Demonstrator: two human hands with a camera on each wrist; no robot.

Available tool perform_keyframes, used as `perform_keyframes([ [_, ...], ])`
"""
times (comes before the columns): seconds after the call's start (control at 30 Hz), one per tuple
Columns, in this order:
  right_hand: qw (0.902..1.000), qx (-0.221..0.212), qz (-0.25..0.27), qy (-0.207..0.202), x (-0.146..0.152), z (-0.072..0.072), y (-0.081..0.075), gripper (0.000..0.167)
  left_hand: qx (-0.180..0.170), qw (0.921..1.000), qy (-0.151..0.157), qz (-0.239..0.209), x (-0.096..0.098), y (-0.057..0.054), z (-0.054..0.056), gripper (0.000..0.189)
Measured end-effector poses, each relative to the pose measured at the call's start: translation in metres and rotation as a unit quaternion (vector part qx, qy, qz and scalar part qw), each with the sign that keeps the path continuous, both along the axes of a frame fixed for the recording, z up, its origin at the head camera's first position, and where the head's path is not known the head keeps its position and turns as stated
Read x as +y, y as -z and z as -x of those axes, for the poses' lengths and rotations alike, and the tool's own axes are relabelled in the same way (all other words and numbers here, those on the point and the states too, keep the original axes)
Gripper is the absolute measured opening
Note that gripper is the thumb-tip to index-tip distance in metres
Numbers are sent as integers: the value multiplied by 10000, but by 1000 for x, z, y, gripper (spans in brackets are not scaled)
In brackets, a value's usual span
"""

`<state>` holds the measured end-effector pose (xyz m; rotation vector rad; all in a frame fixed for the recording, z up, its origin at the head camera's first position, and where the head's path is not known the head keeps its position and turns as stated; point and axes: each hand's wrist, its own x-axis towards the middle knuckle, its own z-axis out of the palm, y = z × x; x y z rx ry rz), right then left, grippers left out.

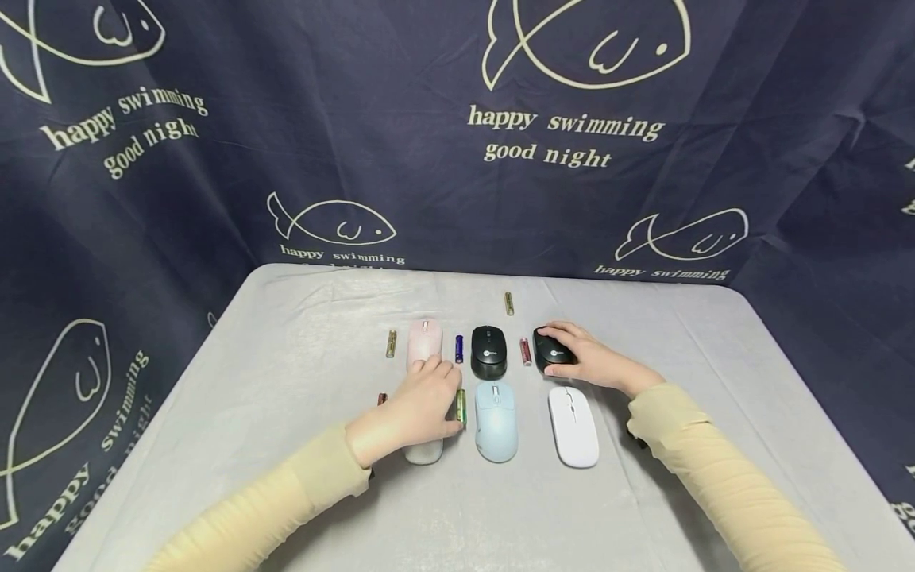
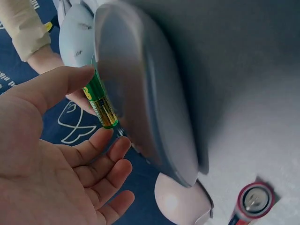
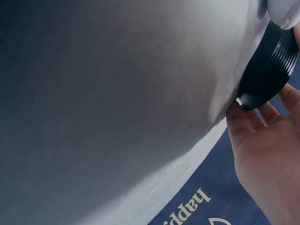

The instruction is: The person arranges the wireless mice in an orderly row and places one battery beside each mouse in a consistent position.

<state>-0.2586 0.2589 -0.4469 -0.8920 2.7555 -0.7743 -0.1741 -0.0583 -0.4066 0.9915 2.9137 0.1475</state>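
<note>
My left hand (image 1: 422, 405) is over a pale mouse (image 1: 425, 454), mostly hidden beneath it. A green and gold battery (image 2: 101, 103) lies between its thumb and index fingertip, one at each end, the other fingers loosely bent. Just ahead of this hand is a pink mouse (image 1: 426, 338). On the right, my right hand (image 1: 589, 357) grips a black mouse (image 1: 550, 349), thumb on the near side and fingers over the far side. The right wrist view shows the ridged side of this black mouse (image 3: 272, 65) against the fingers.
Between the hands are another black mouse (image 1: 489, 351) and a light blue mouse (image 1: 496, 421); a white mouse (image 1: 574, 427) lies nearer. Loose batteries include a blue one (image 1: 459, 349), red ones (image 1: 525, 352) and gold ones (image 1: 391, 344). A dark fabric backdrop (image 1: 457, 183) encloses the table.
</note>
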Motion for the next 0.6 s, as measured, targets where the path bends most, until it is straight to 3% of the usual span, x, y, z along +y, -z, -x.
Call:
perform_keyframes([
  [0.3,10000,12,-59,-16,1,1,2,68,146,9991,167,348,3,11,-3,63],
  [0.6,10000,13,-56,-12,-1,0,-2,69,-8,9993,129,350,4,13,-1,62],
])
